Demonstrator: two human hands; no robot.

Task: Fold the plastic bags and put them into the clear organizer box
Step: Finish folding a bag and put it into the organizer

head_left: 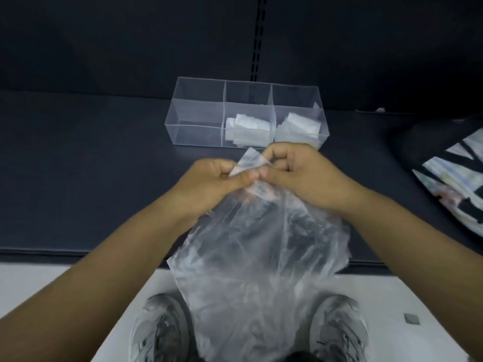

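Note:
A clear crumpled plastic bag hangs from both hands over the shelf edge, down towards my shoes. My left hand and my right hand pinch its top corner together, thumbs touching, just in front of the box. The clear organizer box stands on the dark shelf behind my hands and has three compartments. Folded bags lie in the middle compartment and more folded bags in the right one; the left compartment holds nothing.
A black bag with white stripes lies on the dark shelf at the right. A dark back panel with a slotted upright rises behind the box. My grey shoes stand on the pale floor below.

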